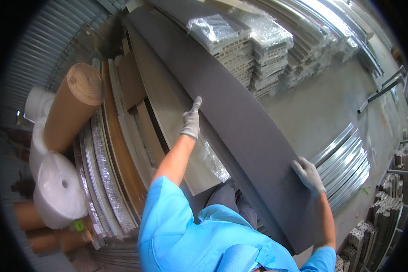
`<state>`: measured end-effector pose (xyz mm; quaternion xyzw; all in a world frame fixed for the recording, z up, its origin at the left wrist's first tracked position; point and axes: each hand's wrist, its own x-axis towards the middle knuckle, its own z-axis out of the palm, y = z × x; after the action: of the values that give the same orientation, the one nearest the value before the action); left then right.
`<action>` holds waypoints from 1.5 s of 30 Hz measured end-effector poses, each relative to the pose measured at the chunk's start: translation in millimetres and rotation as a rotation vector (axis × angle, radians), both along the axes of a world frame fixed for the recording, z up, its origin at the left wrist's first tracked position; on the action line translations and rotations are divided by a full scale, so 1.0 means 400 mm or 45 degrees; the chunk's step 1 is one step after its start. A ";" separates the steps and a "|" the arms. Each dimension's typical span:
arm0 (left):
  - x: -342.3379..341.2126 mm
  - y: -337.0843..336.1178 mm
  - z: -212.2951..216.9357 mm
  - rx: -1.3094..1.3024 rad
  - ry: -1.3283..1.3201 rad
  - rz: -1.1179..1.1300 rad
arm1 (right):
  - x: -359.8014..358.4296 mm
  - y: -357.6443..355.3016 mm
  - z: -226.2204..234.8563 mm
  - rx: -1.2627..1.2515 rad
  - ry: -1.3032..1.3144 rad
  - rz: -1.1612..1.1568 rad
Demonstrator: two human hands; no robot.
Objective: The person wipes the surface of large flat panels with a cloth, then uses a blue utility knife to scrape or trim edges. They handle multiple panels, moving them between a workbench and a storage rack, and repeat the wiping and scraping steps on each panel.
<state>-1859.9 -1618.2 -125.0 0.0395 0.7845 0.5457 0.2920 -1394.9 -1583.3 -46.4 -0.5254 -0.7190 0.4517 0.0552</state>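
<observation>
Long dark grey panel (240,122) running diagonally from upper left to lower right, leaning over a stack of beige and wood-tone boards (140,131). Left hand (191,120), grey glove, clamped on the panel's left edge, fingers pointing up along it. Right hand (308,174), also gloved, spread flat on the panel's right edge near the lower end. Brown cardboard roll (72,106) and white foam rolls (59,190) at far left. Wrapped hollow-core profiles (254,50) stacked top centre; bundled metal channels (347,165) on the concrete floor (322,109), right of the right hand.
</observation>
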 end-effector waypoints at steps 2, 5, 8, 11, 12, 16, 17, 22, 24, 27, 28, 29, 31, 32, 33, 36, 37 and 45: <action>-0.007 -0.002 -0.007 -0.094 0.006 -0.016 | -0.064 0.025 0.000 0.069 -0.164 -0.036; 0.048 -0.056 -0.020 -0.061 -0.047 -0.082 | -0.043 -0.007 0.002 0.056 -0.280 -0.048; 0.189 -0.169 0.013 -0.066 -0.241 -0.141 | 0.073 -0.106 -0.012 0.127 -0.190 -0.065; 0.331 -0.287 0.103 -0.020 -0.441 -0.351 | 0.245 -0.234 -0.029 0.014 -0.176 -0.122; 0.325 -0.285 0.129 0.243 -0.411 -0.385 | 0.305 -0.266 -0.032 -0.060 -0.192 -0.164; 0.072 -0.168 0.150 0.639 -1.102 -0.260 | 0.517 -0.356 -0.012 -0.333 -0.371 -0.221; 0.026 -0.127 0.123 0.435 -0.892 -0.172 | 0.535 -0.353 -0.014 -0.389 -0.567 -0.233; 0.062 -0.132 -0.055 0.112 -0.434 -0.078 | 0.292 -0.177 -0.075 -0.152 -0.026 0.040; 0.131 -0.167 -0.070 0.163 -0.550 -0.091 | 0.089 -0.052 -0.110 -0.087 0.129 0.129; 0.269 -0.234 -0.021 0.192 -0.534 -0.128 | -0.146 0.083 -0.132 -0.128 0.100 0.166; 0.314 -0.257 0.007 0.247 -0.531 -0.147 | -0.181 0.097 -0.135 -0.113 0.105 0.187; 0.351 -0.278 0.034 0.080 -0.545 -0.146 | -0.195 0.102 -0.135 -0.035 0.190 0.234; 0.377 -0.273 0.075 0.227 -0.440 -0.016 | -0.149 0.069 -0.136 -0.265 -0.031 0.116; 0.329 -0.257 0.078 0.538 -0.533 -0.044 | -0.106 0.056 -0.140 -0.220 -0.008 0.154; 0.246 -0.234 0.076 0.769 -0.708 -0.090 | -0.053 0.036 -0.146 -0.163 -0.095 0.166; -0.054 -0.150 0.045 0.762 -1.183 -0.085 | 0.084 -0.033 -0.191 -0.370 -0.072 0.083; -0.110 -0.125 0.029 0.765 -1.153 0.000 | 0.118 -0.053 -0.202 -0.344 -0.117 0.057; 0.170 -0.205 -0.005 0.764 -0.921 0.040 | 0.352 -0.260 -0.112 -0.244 -0.460 -0.084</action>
<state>-1792.0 -1700.1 -126.8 -0.0826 0.4402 0.7315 0.5140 -1254.0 -1687.3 -91.2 -0.6239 -0.6534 0.4142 -0.1103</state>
